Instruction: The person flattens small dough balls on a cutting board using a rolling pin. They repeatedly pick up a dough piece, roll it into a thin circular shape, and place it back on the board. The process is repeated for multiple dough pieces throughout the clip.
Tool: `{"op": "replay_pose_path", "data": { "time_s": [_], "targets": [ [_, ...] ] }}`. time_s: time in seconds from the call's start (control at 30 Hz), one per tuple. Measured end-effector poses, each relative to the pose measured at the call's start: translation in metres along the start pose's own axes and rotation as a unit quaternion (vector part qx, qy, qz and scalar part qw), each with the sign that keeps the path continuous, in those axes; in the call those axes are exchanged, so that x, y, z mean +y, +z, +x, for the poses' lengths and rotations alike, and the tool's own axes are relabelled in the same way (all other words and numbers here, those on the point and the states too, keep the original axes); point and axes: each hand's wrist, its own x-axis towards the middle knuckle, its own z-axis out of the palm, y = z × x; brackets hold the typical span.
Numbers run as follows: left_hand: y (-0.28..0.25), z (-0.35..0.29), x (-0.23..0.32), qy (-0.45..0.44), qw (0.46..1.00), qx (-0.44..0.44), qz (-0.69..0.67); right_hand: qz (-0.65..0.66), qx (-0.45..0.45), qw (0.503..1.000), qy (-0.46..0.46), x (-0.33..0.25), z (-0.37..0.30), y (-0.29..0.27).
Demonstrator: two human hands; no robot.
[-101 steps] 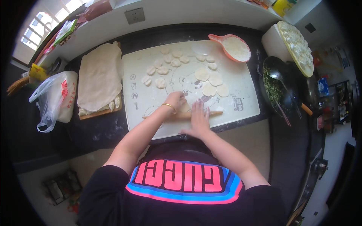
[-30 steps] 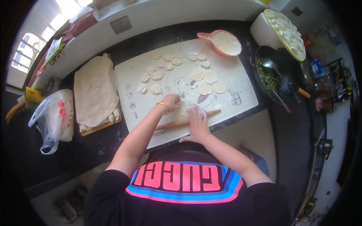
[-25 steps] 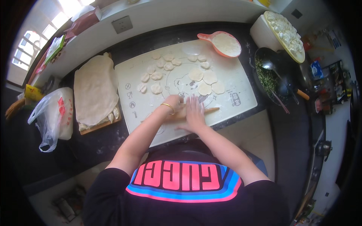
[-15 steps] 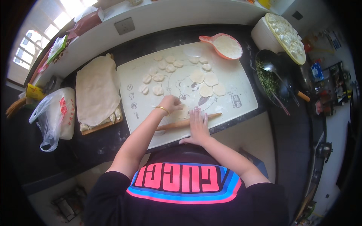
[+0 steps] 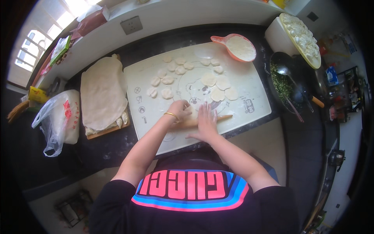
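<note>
My left hand (image 5: 180, 110), with a gold bangle at the wrist, is closed, fingers curled down at the edge of a dough wrapper that is now mostly hidden between my hands. My right hand (image 5: 206, 123) lies flat, floury fingers stretched out, across a tapered wooden rolling pin (image 5: 224, 117). The pin rests on a pale printed kneading mat (image 5: 249, 87). Several small dough pieces (image 5: 167, 80) lie beyond my left hand. Rolled round wrappers (image 5: 223, 82), partly overlapping, sit farther right on the mat.
A red scoop of flour (image 5: 240, 47) stands at the mat's far edge. Left are a dough sheet (image 5: 103, 91) over a wooden board (image 5: 107, 132) and a plastic bag (image 5: 58, 121). Right are a wok of chopped green filling (image 5: 281, 82) and a white container topped with dumplings (image 5: 300, 34).
My right hand and the rolling pin have moved slightly forward, over the wrapper that showed between my hands. The whole view has shifted a little, so still things sit farther right.
</note>
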Motion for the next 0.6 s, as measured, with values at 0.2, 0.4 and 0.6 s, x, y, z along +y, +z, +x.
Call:
{"op": "replay_pose_path", "data": {
  "time_s": [0.2,0.4,0.6],
  "targets": [
    [0.007,0.011,0.004,0.044,0.996,-0.027,0.076,-0.018,0.018,1.000,0.010,-0.001,0.018,-0.006],
    [0.002,0.011,-0.007,0.034,0.999,-0.010,-0.039,-0.043,-0.021,0.998,-0.030,0.007,-0.011,0.005],
    [0.012,0.022,0.002,0.104,0.982,-0.083,0.134,-0.034,0.005,0.998,-0.045,0.009,-0.040,0.020]
  ]
}}
